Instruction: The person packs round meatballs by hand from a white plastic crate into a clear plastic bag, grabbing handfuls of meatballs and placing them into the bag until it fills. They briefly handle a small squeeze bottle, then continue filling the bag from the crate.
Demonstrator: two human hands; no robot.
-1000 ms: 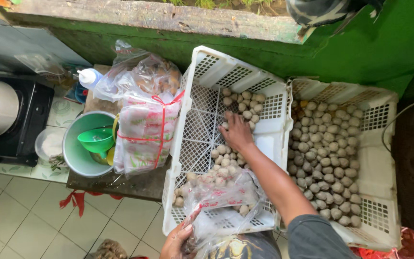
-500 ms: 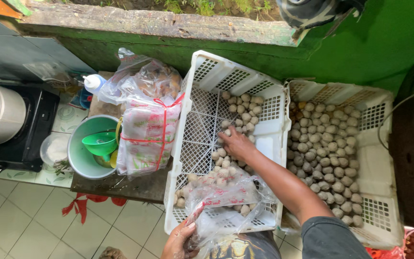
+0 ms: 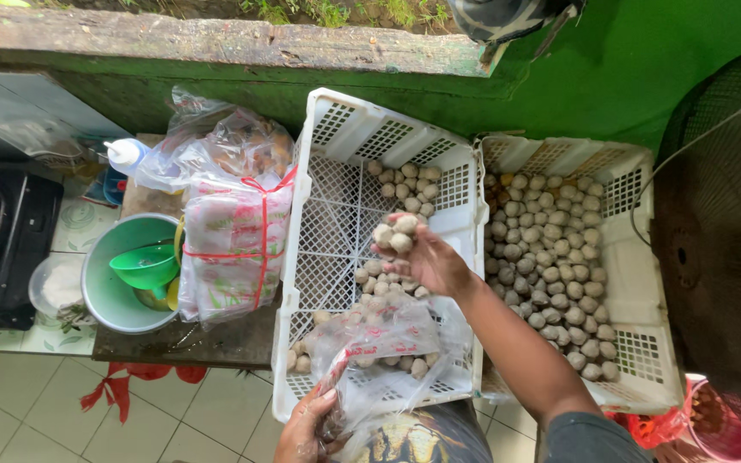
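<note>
Meatballs (image 3: 396,233), a small pale clump of them, sit in your right hand (image 3: 426,257), whose fingers curl around them above the left crate (image 3: 465,214). Your left hand (image 3: 306,429) pinches the rim of a clear bag (image 3: 379,351) at the near edge of that crate, holding it open; the bag sags over the crate's near end with more meatballs inside it. The held clump is above and beyond the bag's mouth, well apart from your left hand. To the left of the crate, on a dark table (image 3: 182,343), stands a stack of packets (image 3: 237,244) in pale printed wrappers, tied crosswise with red string, with a knotted clear sack (image 3: 233,146) of brownish goods on top. Beside them lie a green bowl (image 3: 100,291) with a green funnel (image 3: 143,266) in it. The right crate (image 3: 636,343) is full of meatballs. Half a second ago your right hand lay low among the loose meatballs in the left crate; now it is lifted clear with a handful, and the bag hangs much as before.
</note>
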